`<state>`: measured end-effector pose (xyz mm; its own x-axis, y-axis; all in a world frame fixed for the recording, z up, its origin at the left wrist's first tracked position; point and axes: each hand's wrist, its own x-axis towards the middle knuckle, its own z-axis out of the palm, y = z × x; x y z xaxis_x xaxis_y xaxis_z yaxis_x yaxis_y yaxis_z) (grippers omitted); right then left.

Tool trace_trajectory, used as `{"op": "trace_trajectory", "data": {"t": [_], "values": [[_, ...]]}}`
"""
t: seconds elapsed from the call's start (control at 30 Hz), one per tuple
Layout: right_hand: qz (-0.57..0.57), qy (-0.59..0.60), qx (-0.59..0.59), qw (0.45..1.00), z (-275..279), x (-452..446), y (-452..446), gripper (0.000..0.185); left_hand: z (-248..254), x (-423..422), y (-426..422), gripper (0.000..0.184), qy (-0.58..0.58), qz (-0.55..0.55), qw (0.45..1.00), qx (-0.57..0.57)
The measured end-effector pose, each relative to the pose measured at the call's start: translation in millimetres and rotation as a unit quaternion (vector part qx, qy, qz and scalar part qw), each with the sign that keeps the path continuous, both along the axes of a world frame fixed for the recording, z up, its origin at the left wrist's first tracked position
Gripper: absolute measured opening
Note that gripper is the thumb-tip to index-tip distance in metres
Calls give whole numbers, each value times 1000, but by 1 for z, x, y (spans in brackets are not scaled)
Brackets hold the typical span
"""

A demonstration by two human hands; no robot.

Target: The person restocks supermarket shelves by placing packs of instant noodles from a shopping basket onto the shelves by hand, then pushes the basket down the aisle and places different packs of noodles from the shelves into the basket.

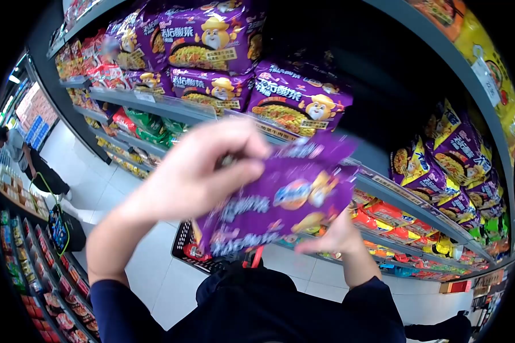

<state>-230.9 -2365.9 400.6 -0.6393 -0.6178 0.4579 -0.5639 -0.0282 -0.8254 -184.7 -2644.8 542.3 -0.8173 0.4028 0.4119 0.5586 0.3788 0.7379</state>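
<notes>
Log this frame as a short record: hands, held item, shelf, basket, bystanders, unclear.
left hand: pinching upper left of a purple plastic food packet
right hand: at packet's lower right, partly hidden
held item: packet, tilted, in front of shelf
shelf: grey, long; similar purple packets stacked on it
basket: black perforated plastic basket, below packet, red packet inside
bystanders: one person, far left
unclear: right hand's grip; whether one packet or several (motion blur)

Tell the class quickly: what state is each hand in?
Left hand: closed, pinching the purple packet.
Right hand: at the packet's other side, partly hidden and blurred; grip cannot be told.
</notes>
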Motion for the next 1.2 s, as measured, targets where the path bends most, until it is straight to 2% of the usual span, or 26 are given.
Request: {"op": "trace_trajectory", "data": {"t": [0.03,0.1,0.17,0.2,0.27,0.33,0.37,0.47,0.6,0.7,0.83,0.97,1.03,1.2], "values": [[-71,-50,-71,994,-4,-6,3,129,18,-14,6,11,45,-13,999,-14],[-135,157,-176,962,22,-37,4,87,60,-38,21,13,187,-56,978,-65],[-229,250,-252,906,53,-68,-3,81,90,-59,36,16,304,-16,945,-119],[-265,268,-281,882,67,-84,-9,78,92,-79,39,20,471,12,874,-117],[-311,279,-315,852,86,-114,-23,72,131,-81,15,68,420,-47,864,-274],[-340,261,-295,854,92,-140,-31,71,73,-101,30,23,563,106,819,-17],[-368,257,-280,849,94,-153,-34,70,55,-102,26,30,560,155,814,-1],[-338,188,-275,880,108,-187,-25,73,-17,-127,19,46,421,242,874,-32],[-323,153,-223,907,116,-190,-27,81,-59,-146,36,71,254,260,931,0],[-300,149,-215,917,112,-200,-23,79,-64,-155,41,74,321,277,906,-7],[-230,174,-231,929,105,-198,-35,68,-67,-162,41,76,335,308,890,-4],[-207,153,-202,945,97,-195,-29,75,-67,-159,46,82,329,352,874,-71],[-219,140,-167,951,86,-198,-22,78,-67,-152,49,78,328,387,857,-89],[-200,137,-100,965,77,-191,-24,68,-76,-154,45,77,311,360,876,-84]]}}
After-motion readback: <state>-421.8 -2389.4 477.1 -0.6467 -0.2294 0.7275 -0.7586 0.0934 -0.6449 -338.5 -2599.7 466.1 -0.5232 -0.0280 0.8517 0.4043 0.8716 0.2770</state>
